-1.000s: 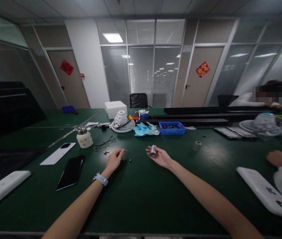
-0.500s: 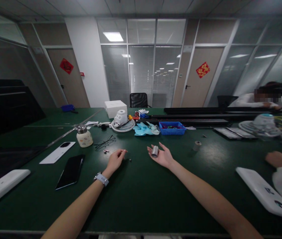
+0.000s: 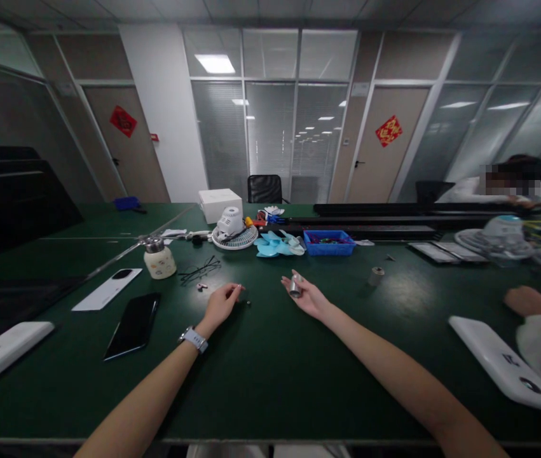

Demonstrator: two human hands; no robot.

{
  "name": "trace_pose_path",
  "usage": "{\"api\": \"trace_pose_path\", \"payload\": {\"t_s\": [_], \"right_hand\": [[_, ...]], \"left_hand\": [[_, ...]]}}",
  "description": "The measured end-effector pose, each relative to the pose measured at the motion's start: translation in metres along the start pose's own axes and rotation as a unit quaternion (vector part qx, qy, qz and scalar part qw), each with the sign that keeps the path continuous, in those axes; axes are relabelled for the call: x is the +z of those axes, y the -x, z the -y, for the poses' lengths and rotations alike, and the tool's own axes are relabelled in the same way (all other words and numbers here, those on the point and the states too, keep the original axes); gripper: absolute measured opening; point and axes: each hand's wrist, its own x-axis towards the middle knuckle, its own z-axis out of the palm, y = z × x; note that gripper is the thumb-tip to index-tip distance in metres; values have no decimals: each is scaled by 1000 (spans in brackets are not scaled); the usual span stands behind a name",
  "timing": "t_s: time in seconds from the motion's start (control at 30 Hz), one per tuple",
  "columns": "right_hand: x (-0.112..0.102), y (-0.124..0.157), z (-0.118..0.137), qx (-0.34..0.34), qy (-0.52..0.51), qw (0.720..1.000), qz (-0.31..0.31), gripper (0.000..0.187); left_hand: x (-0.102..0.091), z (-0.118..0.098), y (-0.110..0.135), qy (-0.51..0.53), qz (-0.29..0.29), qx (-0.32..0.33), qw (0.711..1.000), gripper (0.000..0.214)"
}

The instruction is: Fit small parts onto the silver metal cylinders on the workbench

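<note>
My right hand [image 3: 312, 300] is turned palm up, fingers curled round a small silver metal cylinder [image 3: 295, 286] that tilts slightly. To its left, my left hand [image 3: 221, 304] is held low over the green table [image 3: 260, 381], thumb and forefinger pressed together. Whatever may be in that pinch is too small to make out. A tiny round metal piece [image 3: 248, 303] lies just right of those fingertips. Farther right on the table stands another small metal cylinder [image 3: 376, 275]. A pink and white small object [image 3: 202, 287] lies beyond my left hand, near black-framed eyeglasses [image 3: 199, 271].
On the left are a cream jar [image 3: 159, 262], a white phone [image 3: 108, 290] and a black phone [image 3: 133, 326]. Ahead sit a white fan part [image 3: 234, 232], light-blue fan blades [image 3: 277, 244] and a blue tray [image 3: 328, 247]. At right, a person's hand [image 3: 532, 300] rests near a white case [image 3: 503, 362].
My right fingers have curled closer round the cylinder, which now stands more upright in the hand. My left hand has hardly moved. The whole view has shifted slightly.
</note>
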Motion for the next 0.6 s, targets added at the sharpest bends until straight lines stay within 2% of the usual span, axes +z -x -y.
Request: {"api": "trace_pose_path", "payload": {"t_s": [0.07,0.13,0.2,0.27,0.33,0.4,0.5,0.53,0.6], "right_hand": [[-5,8,-2,-75,61,995,-16,48],[-18,22,3,-149,166,975,-26,52],[-40,38,16,-223,288,931,-33,52],[-69,52,37,-297,384,873,-55,52],[-99,60,62,-353,432,822,-112,52],[-126,62,88,-385,453,779,-198,51],[-155,60,116,-393,478,725,-302,50],[-161,59,121,-386,483,717,-321,49],[-168,57,126,-361,483,719,-346,50]], "left_hand": [[0,0,0,-4,2,2,1000,46],[1,0,-1,-1,7,1,1000,45],[2,1,-2,4,16,-1,1000,45],[3,1,-2,2,29,0,1000,46],[3,1,-2,-8,39,3,999,46],[3,0,-1,-20,39,3,999,46],[2,-2,0,-31,28,-3,999,46],[1,-3,0,-32,27,-5,999,46],[0,-4,1,-34,29,-6,999,47]]}}
